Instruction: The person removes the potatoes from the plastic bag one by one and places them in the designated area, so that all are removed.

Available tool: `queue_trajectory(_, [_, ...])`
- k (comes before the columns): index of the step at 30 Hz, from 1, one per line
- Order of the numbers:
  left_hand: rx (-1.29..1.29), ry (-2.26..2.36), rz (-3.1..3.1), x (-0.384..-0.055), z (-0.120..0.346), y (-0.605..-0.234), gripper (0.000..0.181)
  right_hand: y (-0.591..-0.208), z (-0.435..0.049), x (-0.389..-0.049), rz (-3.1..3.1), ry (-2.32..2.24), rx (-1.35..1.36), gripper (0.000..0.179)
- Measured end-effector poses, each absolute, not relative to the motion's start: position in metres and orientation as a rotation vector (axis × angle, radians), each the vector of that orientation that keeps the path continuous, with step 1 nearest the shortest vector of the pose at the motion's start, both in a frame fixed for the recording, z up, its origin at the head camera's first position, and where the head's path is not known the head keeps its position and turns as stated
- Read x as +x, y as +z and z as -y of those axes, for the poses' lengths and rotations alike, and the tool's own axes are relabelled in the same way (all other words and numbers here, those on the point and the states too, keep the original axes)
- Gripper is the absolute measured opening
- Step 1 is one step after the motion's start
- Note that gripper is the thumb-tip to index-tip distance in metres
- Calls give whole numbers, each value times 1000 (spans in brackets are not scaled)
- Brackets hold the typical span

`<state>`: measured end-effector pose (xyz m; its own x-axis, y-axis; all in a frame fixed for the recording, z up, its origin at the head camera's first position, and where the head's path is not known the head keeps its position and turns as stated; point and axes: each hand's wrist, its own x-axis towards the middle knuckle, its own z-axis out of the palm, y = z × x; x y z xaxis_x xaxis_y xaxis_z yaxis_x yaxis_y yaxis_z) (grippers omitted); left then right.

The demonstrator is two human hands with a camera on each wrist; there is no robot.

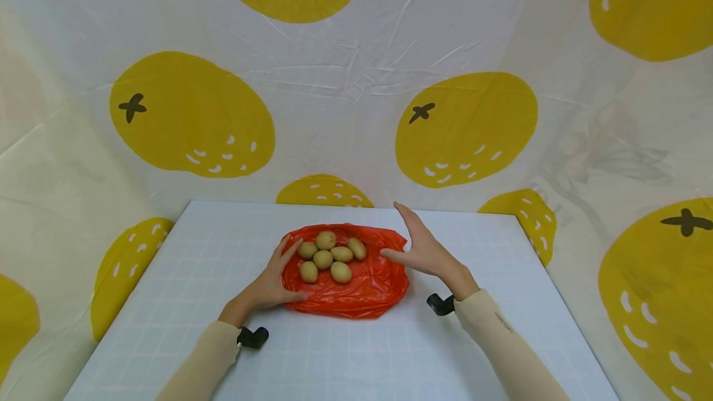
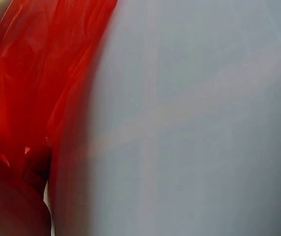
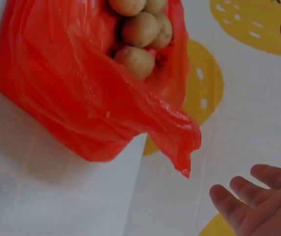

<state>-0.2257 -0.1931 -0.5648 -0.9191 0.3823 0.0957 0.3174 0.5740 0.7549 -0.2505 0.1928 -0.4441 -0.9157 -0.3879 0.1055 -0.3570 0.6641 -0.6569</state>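
Observation:
Several small potatoes (image 1: 323, 259) lie grouped on a spread red plastic bag (image 1: 367, 289). My left hand (image 1: 270, 280) spans the bag's left side, thumb and fingers well apart, touching the plastic. In the left wrist view the red bag (image 2: 37, 73) fills the left side, and part of the hand is hidden by it. My right hand (image 1: 420, 249) is raised beside the bag's right edge, its fingers spread and holding nothing. The right wrist view shows those fingers (image 3: 229, 201) apart from the bag's crumpled corner (image 3: 179, 142), with potatoes (image 3: 140, 29) further in.
The bag rests on a table with a pale checked cloth (image 1: 223, 228). Behind and at the sides hangs a white curtain (image 1: 334, 110) printed with large yellow fruit. A black wrist camera (image 1: 253, 338) sits below the left hand, another (image 1: 441, 304) below the right.

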Motion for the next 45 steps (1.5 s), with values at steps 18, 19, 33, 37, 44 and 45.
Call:
queue_trajectory(18, [576, 1300, -2701, -228, 193, -563, 127, -447, -146, -264, -2672, -1163, -721, 102])
queue_trajectory(19, [576, 1304, -2699, -228, 193, -563, 127, -448, -144, -264, -2659, -1165, -721, 102])
queue_trajectory(33, [526, 1363, -2660, -227, 194, -562, 125, -468, -122, -272, -2590, -1059, -802, 93])
queue_trajectory(37, [516, 1356, -2669, -227, 195, -563, 125, -474, -119, -276, -2589, -1016, -830, 89])
queue_trajectory(44, [541, 1357, -2666, -229, 195, -564, 125, -482, -119, -283, -2593, -978, -849, 81])
queue_trajectory(45, [542, 1355, -2667, -229, 195, -565, 125, -483, -120, -284, -2596, -966, -846, 80])
